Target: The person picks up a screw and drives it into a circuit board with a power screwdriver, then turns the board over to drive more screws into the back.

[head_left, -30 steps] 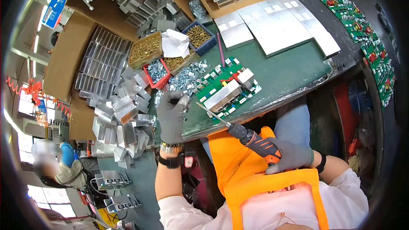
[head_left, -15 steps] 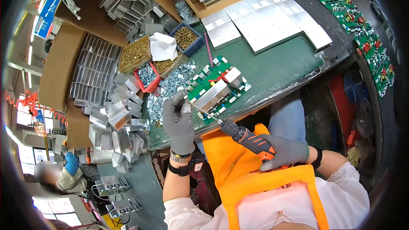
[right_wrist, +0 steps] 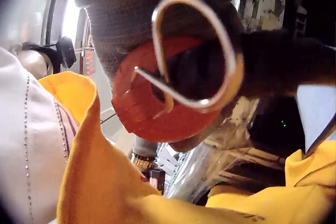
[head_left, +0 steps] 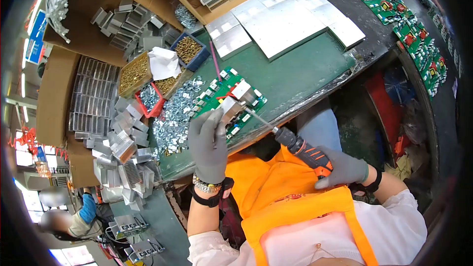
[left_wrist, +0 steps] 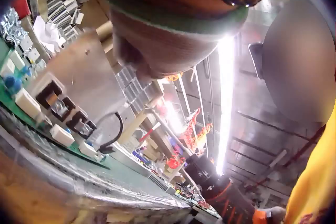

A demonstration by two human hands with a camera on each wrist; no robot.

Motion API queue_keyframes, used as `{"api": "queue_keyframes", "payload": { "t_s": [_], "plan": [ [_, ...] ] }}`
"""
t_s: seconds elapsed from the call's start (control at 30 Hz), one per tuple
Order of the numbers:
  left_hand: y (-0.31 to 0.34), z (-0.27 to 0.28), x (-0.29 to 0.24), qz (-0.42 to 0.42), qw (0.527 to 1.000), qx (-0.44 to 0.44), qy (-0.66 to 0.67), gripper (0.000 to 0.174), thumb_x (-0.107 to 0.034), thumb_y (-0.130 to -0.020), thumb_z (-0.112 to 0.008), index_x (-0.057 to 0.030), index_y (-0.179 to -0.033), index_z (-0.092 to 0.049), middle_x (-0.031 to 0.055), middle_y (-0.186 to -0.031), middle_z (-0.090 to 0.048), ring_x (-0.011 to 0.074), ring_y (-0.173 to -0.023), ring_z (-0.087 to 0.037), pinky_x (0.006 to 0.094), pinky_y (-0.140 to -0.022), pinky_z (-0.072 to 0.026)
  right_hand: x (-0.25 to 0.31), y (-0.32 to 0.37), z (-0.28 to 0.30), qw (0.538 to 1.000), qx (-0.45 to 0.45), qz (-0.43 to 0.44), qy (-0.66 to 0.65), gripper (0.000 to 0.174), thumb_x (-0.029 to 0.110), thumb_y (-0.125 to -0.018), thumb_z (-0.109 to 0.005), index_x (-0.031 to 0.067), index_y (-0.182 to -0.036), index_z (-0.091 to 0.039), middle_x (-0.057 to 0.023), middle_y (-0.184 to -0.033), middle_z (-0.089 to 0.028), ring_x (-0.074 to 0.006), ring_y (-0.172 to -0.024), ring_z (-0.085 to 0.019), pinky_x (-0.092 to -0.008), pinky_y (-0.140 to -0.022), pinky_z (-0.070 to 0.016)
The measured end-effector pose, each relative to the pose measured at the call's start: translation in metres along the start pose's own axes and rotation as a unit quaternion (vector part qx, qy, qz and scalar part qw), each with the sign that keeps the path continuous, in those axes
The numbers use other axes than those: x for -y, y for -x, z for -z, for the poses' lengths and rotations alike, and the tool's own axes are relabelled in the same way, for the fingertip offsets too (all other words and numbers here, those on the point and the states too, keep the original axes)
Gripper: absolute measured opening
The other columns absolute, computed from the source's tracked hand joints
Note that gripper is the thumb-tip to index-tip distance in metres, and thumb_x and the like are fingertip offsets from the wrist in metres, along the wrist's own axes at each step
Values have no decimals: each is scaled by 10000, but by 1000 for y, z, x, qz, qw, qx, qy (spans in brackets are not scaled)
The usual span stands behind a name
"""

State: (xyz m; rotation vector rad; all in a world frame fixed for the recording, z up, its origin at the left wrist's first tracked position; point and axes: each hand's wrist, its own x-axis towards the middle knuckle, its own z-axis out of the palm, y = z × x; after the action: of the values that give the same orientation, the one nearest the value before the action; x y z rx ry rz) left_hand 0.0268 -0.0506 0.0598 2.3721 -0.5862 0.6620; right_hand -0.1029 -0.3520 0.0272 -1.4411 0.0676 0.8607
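The left hand point(head_left: 208, 143) (grip unclear) partly hides the circuit board point(head_left: 215, 100).

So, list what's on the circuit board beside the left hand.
The circuit board carries metal blocks and small white parts, among others; the surface beneath the blocks is hidden.

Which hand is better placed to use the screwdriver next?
Probably the right hand: it grips the power screwdriver, whose bit points toward the circuit board. The left hand is at the board's metal block.
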Motion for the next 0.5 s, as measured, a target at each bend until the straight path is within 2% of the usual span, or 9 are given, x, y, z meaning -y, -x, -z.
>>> {"api": "queue_keyframes", "payload": {
  "t_s": [0.03,0.07,0.1,0.17,0.2,0.23,0.37,0.43,0.5],
  "plan": [
    [-4,-7,-2,-57,998,-3,-41,372,-5,-796,-651,-56,-1163,-623,138,-1030,-611,293,-922,-605,395,-774,-475,-2,3,4,1000,-4,-4,0,840,286,-694,-852,21,-1352,-401,-70,-976,-602,-127,-836,-576,-265,-716,-507],
    [-8,-13,-9,-33,994,64,-80,527,-80,-736,-742,-24,-1229,-562,147,-1175,-577,333,-1110,-537,432,-956,-419,-2,3,9,999,-22,-10,40,829,289,-697,-848,19,-1344,-407,-78,-988,-600,-126,-852,-575,-265,-730,-504],
    [-12,-22,-17,-33,995,64,-75,527,-80,-736,-742,-24,-1229,-562,147,-1175,-577,333,-1110,-537,432,-956,-419,-1,3,15,996,-40,-16,81,817,293,-699,-845,17,-1336,-414,-85,-1000,-598,-126,-869,-574,-265,-743,-502],
    [-15,-41,-32,1,979,104,-173,730,-175,-664,-797,-39,-1312,-491,148,-1249,-529,344,-1186,-485,471,-1038,-328,7,4,21,995,-29,-60,80,796,306,-711,-831,11,-1324,-419,-97,-1023,-600,-139,-898,-575,-279,-774,-499],
    [-14,-49,-31,10,975,113,-193,883,-230,-605,-831,-46,-1367,-425,144,-1291,-497,337,-1210,-460,486,-1071,-276,-4,0,25,994,-35,-15,104,792,315,-714,-828,11,-1321,-421,-102,-1022,-603,-148,-898,-580,-285,-777,-499],
    [-13,-55,-30,12,975,113,-191,883,-230,-605,-831,-46,-1367,-425,144,-1291,-497,337,-1210,-460,486,-1071,-276,-9,-2,27,990,-40,29,128,788,325,-716,-824,10,-1317,-422,-106,-1022,-606,-156,-898,-585,-290,-780,-499],
    [-11,-66,-28,32,970,74,-231,897,-244,-595,-839,-50,-1370,-433,134,-1277,-508,323,-1192,-476,476,-1067,-289,-8,-4,31,993,-21,-15,111,791,336,-719,-820,9,-1318,-422,-113,-1027,-608,-171,-911,-591,-306,-797,-499],
    [-10,-67,-28,34,969,67,-237,899,-247,-595,-839,-51,-1372,-432,132,-1275,-510,319,-1191,-478,475,-1068,-289,-19,-10,32,987,-37,62,141,788,331,-719,-817,9,-1319,-421,-117,-1026,-609,-172,-915,-592,-309,-801,-499],
    [-11,-64,-29,40,970,82,-227,875,-247,-614,-829,-56,-1372,-436,125,-1274,-513,308,-1186,-482,469,-1070,-289,-15,-12,33,989,-29,41,141,787,329,-719,-815,10,-1320,-420,-120,-1023,-612,-173,-915,-592,-310,-804,-498]
  ]
}}
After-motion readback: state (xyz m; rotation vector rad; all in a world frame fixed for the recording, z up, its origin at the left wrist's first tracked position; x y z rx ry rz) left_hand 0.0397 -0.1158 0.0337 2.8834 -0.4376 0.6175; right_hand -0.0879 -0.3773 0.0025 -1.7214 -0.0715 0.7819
